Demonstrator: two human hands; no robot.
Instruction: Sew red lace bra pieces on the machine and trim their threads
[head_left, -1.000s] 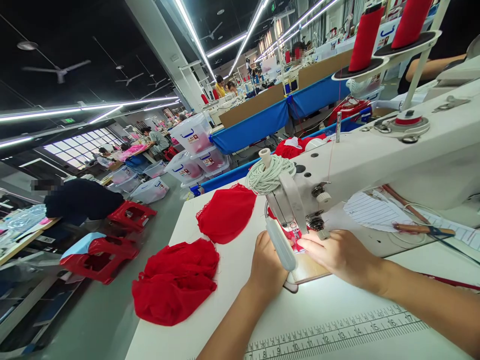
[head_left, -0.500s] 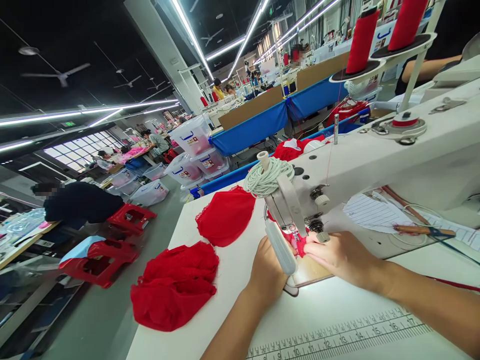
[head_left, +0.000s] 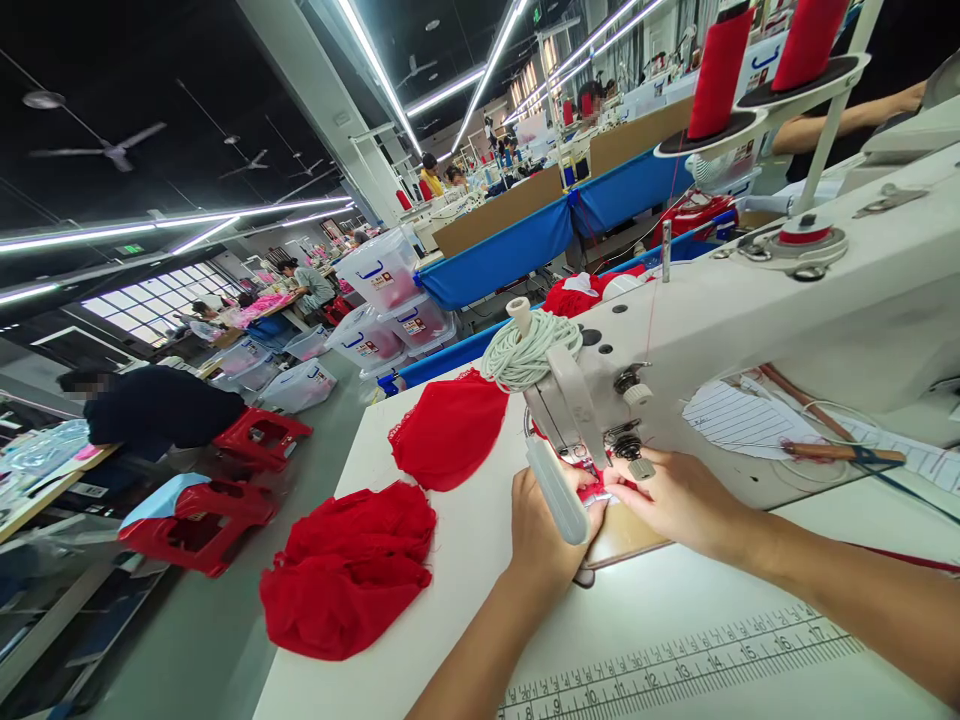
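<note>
A small piece of red fabric (head_left: 593, 486) lies under the needle area of a white sewing machine (head_left: 720, 310). My left hand (head_left: 551, 525) grips its left side, partly covered by the machine's grey lever (head_left: 559, 495). From the right, my right hand (head_left: 679, 500) pinches the fabric's edge close to the presser foot. Both hands rest low by the machine bed. To the left on the white table (head_left: 457, 590) lie a flat red fabric cup (head_left: 454, 430) with a lace edge and a crumpled red fabric pile (head_left: 349, 570).
Pale cord (head_left: 529, 352) is coiled on the machine head. Wooden-handled scissors (head_left: 840, 453) and paper (head_left: 731, 420) lie behind my right hand. Red thread cones (head_left: 720, 75) stand at upper right. Red stools (head_left: 199, 525) and a bent-over person (head_left: 161, 405) are at left.
My left hand has shifted up and right, its thumb now at the fabric's front edge. The right hand has drawn its fingers into a pinch. The view has tilted slightly.
</note>
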